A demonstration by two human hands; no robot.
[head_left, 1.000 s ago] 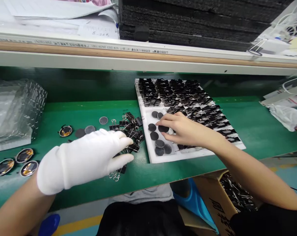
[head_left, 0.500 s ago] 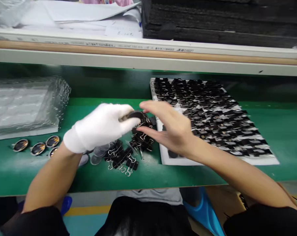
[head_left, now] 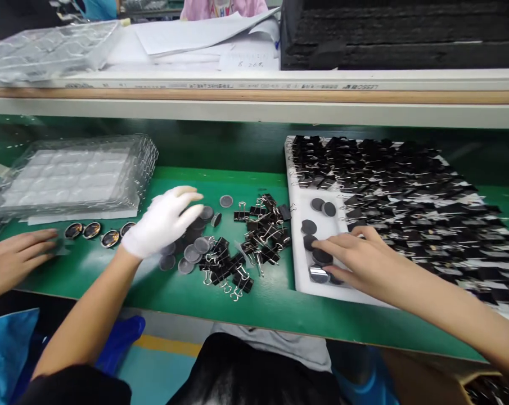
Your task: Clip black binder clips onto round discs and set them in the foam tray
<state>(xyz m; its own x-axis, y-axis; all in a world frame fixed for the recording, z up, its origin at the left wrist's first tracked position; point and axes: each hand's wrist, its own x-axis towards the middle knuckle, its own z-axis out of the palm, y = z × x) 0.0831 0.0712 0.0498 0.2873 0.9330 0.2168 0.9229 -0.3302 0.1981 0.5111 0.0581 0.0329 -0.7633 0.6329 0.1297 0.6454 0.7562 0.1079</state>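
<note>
My left hand (head_left: 165,222), in a white glove, is over a pile of round clear-and-dark discs (head_left: 192,253). Its fingers are apart and nothing shows between them. My right hand (head_left: 357,256) is bare and reaches over the white foam tray (head_left: 301,275), fingers stretched out. The fingertips are at several black discs (head_left: 321,257) lying on the tray; I cannot tell whether they touch one. Black binder clips (head_left: 224,264) lie heaped on the green table between my hands. Rows of binder clips (head_left: 389,185) cover most of the tray.
Round patterned pieces (head_left: 111,238) lie left of my glove, near another person's hand (head_left: 22,256). Clear plastic trays (head_left: 77,174) are stacked at the back left. A shelf edge (head_left: 237,98) runs across above, bearing papers (head_left: 203,39) and black foam sheets (head_left: 397,39).
My hands were together over the clips, the left holding a dark disc. They have parted: left to the disc pile, right to the tray. Another person's hand now shows at the left.
</note>
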